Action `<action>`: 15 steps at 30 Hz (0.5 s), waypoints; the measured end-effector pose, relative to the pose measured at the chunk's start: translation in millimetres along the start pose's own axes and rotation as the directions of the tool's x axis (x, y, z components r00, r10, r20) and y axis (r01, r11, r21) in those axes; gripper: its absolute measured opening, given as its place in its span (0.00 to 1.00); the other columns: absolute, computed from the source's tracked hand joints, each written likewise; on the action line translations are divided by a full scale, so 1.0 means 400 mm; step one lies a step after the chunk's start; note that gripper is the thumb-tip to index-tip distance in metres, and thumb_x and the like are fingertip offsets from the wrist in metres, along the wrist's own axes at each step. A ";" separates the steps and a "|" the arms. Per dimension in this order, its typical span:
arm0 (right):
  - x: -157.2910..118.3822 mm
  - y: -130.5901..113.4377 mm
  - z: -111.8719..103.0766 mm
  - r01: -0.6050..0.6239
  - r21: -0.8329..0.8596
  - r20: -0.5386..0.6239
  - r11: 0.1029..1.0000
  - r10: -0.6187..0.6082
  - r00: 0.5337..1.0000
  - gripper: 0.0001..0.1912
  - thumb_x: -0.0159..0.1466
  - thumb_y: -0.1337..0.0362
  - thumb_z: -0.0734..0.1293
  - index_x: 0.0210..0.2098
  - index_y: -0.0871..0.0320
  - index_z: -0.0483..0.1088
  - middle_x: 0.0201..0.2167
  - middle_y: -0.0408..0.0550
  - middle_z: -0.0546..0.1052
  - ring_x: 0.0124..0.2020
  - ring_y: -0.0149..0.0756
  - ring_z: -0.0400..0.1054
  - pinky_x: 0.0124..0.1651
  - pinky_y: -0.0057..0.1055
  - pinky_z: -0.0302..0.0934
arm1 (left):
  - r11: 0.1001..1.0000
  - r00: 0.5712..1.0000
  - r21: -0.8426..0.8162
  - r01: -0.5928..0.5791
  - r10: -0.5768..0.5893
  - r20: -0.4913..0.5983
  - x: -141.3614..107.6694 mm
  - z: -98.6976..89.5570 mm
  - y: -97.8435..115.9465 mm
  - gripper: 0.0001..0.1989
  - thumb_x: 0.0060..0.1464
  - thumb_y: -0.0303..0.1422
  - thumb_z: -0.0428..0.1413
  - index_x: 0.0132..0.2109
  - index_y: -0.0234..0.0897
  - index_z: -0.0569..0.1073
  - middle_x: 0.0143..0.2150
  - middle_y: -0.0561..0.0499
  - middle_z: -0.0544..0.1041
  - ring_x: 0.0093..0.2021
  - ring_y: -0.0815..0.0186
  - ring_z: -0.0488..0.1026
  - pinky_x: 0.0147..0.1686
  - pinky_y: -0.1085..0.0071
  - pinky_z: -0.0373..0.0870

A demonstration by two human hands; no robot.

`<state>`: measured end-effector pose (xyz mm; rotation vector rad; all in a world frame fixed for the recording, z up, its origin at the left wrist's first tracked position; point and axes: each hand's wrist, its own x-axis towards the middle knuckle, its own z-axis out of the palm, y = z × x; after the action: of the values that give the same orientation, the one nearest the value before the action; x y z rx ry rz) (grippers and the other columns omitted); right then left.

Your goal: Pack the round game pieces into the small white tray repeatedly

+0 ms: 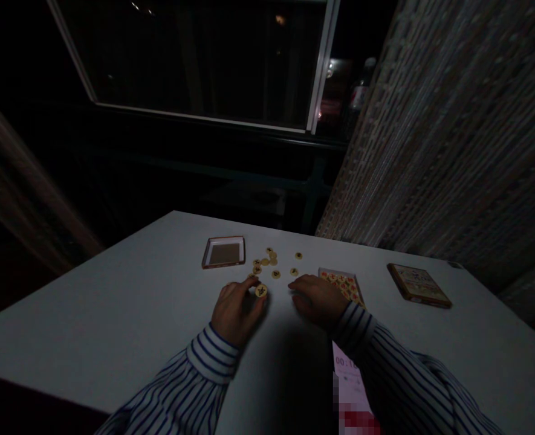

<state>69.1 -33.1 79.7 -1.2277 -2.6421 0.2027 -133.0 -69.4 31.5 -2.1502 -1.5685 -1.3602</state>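
Between the thumb and a finger of my left hand point(234, 311) is a round wooden Chinese chess piece point(260, 291), its dark character facing me. My right hand point(319, 296) is low over the table with fingers stretched forward and thumb apart; I see nothing in it. Just ahead of both hands lie several loose pieces, some bunched together and others apart, such as one dark-marked piece point(275, 274). Beyond my right hand is a shallow box point(356, 284) filled with red-marked pieces in rows, its near part hidden by my hand and sleeve.
On the white table point(126, 314), a shallow empty tray or lid point(242, 251) lies at the back left. A flat decorated box point(419, 284) rests at the right. A phone point(346, 362) showing a timer is partly under my right forearm. String curtains point(430, 151) hang behind.
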 end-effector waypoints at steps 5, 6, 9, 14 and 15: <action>-0.015 0.009 -0.004 0.007 0.042 -0.051 0.999 -0.005 0.999 0.18 0.58 0.65 0.57 0.46 0.61 0.67 0.45 0.52 0.70 0.47 0.37 0.63 0.50 0.34 0.55 | 1.000 1.000 0.008 -0.028 0.028 0.010 0.008 0.010 0.016 0.17 0.47 0.34 0.54 0.46 0.37 0.63 0.36 0.48 0.73 0.33 0.65 0.68 0.37 0.65 0.65; -0.019 0.012 -0.004 0.011 0.053 -0.065 0.999 -0.007 0.998 0.18 0.58 0.65 0.58 0.46 0.61 0.67 0.45 0.52 0.71 0.47 0.37 0.63 0.49 0.34 0.56 | 0.999 0.999 0.008 -0.032 0.031 0.009 0.010 0.013 0.019 0.17 0.47 0.34 0.54 0.46 0.37 0.63 0.36 0.48 0.73 0.33 0.65 0.68 0.37 0.65 0.65; -0.028 0.022 -0.005 0.014 0.076 -0.111 0.997 -0.005 0.994 0.17 0.58 0.65 0.58 0.45 0.61 0.67 0.44 0.52 0.71 0.46 0.36 0.63 0.49 0.34 0.56 | 0.999 0.999 0.000 -0.033 0.033 0.005 0.017 0.023 0.032 0.17 0.48 0.34 0.54 0.46 0.37 0.63 0.36 0.48 0.72 0.33 0.65 0.68 0.37 0.65 0.65; -0.042 0.049 -0.003 0.005 0.090 -0.142 0.996 0.008 0.990 0.17 0.58 0.64 0.58 0.45 0.61 0.67 0.44 0.51 0.71 0.46 0.35 0.63 0.50 0.34 0.56 | 0.999 0.999 -0.014 -0.035 0.035 0.025 0.030 0.039 0.053 0.15 0.47 0.34 0.54 0.44 0.37 0.64 0.35 0.49 0.72 0.32 0.65 0.68 0.36 0.65 0.65; -0.044 0.055 -0.002 0.000 0.091 -0.155 0.996 0.014 0.988 0.17 0.58 0.64 0.58 0.45 0.61 0.67 0.44 0.51 0.71 0.46 0.35 0.63 0.50 0.34 0.56 | 0.999 0.999 -0.017 -0.036 0.037 0.025 0.033 0.043 0.056 0.15 0.47 0.34 0.54 0.43 0.37 0.64 0.35 0.49 0.72 0.32 0.65 0.68 0.36 0.65 0.65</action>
<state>96.5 -32.7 73.4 -1.1738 -2.4678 0.2168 -104.1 -60.2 39.2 -2.2026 -1.5243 -1.3450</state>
